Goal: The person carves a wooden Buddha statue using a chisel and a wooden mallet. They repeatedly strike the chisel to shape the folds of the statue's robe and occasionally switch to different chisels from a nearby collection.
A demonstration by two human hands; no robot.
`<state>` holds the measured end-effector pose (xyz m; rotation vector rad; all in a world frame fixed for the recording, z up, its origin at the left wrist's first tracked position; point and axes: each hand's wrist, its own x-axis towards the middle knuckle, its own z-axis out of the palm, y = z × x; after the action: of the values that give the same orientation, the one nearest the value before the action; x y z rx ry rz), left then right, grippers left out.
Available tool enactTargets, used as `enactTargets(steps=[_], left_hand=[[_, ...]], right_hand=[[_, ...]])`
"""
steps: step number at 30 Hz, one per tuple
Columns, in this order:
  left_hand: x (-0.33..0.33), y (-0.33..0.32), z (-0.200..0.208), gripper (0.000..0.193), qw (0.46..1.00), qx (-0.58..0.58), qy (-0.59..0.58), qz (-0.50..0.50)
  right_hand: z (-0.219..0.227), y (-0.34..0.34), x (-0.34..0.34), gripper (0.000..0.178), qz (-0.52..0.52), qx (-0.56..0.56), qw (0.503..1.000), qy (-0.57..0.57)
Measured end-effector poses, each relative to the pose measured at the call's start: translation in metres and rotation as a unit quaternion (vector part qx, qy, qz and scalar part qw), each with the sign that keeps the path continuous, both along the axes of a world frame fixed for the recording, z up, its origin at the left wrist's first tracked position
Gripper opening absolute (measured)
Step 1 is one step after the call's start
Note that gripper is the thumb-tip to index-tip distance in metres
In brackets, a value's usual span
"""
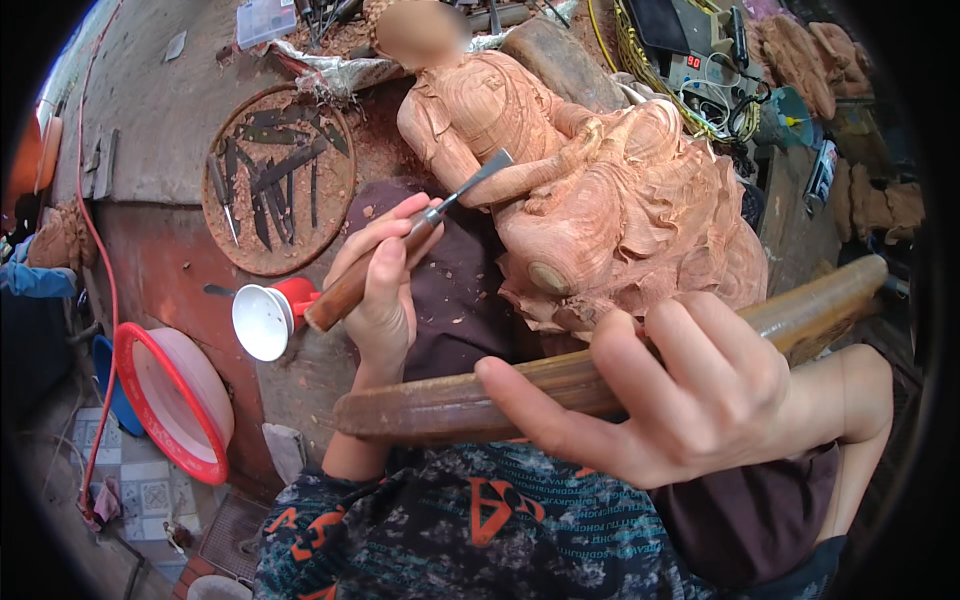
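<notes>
My left hand (385, 300) is closed round the wooden handle of a chisel (347, 293). Its flat steel blade points up and right, in front of the statue's arm as seen from here; contact cannot be told. In my right hand (690, 395) is a long, slightly curved wooden club (440, 402), lying across the view in front of my body. The right fingers curl over it, while the index finger stretches along its side. Beyond both hands leans a carved reddish wooden statue (610, 210) of a seated figure, with draped robes and a rounded knee.
On the left lies a round tray (213, 240) with several blades and wood chips. Nearer stand a red and white cup-shaped thing (262, 322) and a red-rimmed basin (128, 400). A red hose (82, 180) runs down the left. Cables and an electric device (693, 85) sit far right.
</notes>
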<state>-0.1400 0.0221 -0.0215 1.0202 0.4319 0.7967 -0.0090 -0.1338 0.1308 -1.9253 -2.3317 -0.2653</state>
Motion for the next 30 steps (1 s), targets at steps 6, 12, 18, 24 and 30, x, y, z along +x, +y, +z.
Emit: enactTargets(steps=[6,12,18,24,30], left_hand=[[-0.007,0.010,0.007,0.010,0.922,0.375,0.088,0.043],[-0.001,0.008,0.011,0.021,0.854,0.511,0.090,0.041],[0.005,0.005,0.013,0.021,0.842,0.524,0.113,0.049],[0.010,0.005,0.025,0.024,0.846,0.511,0.145,0.032],[0.012,0.012,0.045,0.022,0.846,0.502,0.177,0.015]], right_hand=[[-0.009,-0.003,0.006,0.045,-0.018,0.018,0.993,0.115],[-0.016,-0.003,0.009,0.044,0.003,0.068,0.991,0.117],[-0.014,-0.004,0.012,0.042,0.016,0.080,0.988,0.128],[-0.004,-0.008,0.020,0.040,0.012,0.053,0.991,0.126],[0.002,-0.001,0.024,0.038,-0.017,0.047,0.997,0.055]])
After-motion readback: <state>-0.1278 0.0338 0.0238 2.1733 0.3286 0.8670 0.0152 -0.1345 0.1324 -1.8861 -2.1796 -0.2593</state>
